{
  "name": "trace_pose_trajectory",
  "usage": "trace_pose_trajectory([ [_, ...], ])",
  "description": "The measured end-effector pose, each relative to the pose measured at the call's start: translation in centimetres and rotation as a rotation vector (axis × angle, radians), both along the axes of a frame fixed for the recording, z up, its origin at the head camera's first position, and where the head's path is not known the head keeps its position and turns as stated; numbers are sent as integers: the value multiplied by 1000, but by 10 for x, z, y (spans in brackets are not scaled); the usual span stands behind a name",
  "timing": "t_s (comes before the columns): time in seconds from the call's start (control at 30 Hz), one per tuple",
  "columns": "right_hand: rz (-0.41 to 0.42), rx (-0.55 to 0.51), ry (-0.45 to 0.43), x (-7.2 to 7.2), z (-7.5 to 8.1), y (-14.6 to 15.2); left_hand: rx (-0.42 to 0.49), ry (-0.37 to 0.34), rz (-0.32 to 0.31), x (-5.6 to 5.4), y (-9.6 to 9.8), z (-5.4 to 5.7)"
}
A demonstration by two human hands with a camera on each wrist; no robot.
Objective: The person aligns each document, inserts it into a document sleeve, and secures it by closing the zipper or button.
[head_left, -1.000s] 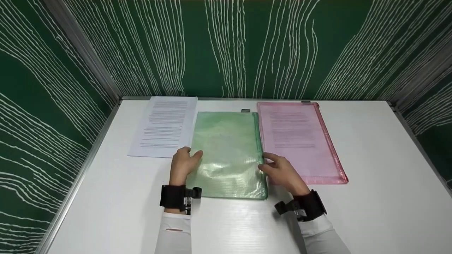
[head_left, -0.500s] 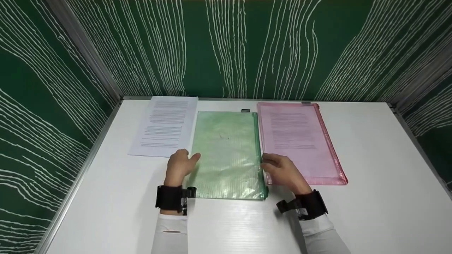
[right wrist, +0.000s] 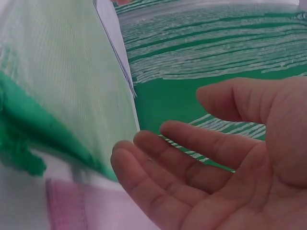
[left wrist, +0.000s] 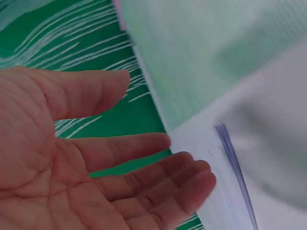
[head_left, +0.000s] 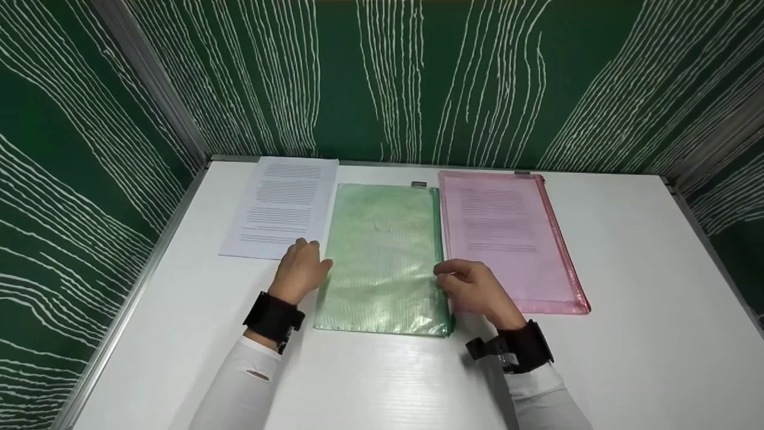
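Observation:
A translucent green zip folder (head_left: 382, 239) lies flat in the middle of the white table, its darker zip edge on the right. My left hand (head_left: 300, 269) is between that folder's left edge and a stack of printed paper (head_left: 286, 203). In the left wrist view its thumb and fingers are spread apart with nothing between them, fingertips near the paper. My right hand (head_left: 476, 286) is at the green folder's zip edge, over the near left part of a pink zip folder (head_left: 507, 239). Loosely bent fingers (right wrist: 163, 167) show there in the right wrist view, gripping nothing.
Printed sheets show through the pink folder. Small dark tabs (head_left: 419, 184) stick out at the far ends of both folders. Green panels with white wavy lines (head_left: 382, 77) stand along the table's back and sides. The white table surface (head_left: 370, 382) extends toward me.
My left hand has moved left, away from the green folder's edge toward the paper stack, and its forearm has swung outward. The right hand stays nearly in place. The view has shifted slightly.

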State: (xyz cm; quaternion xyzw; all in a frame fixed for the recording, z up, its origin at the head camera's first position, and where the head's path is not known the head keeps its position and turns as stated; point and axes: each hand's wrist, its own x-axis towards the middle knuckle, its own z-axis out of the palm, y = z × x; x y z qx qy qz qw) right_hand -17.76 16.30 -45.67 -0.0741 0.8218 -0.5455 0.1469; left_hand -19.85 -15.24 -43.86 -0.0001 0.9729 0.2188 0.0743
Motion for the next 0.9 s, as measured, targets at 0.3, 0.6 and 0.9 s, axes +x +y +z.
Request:
trace_pose_trajectory([
  [0.3, 189, 40, 208, -16, 4, -36, -121, 130, -35, -19, -22, -19],
  [0.6, 247, -34, 146, -36, 1, -80, -169, 94, 34, -34, -31, -35],
  [0.9, 217, -132, 23, -48, -2, -114, -206, 118, 64, -36, -33, -39],
])
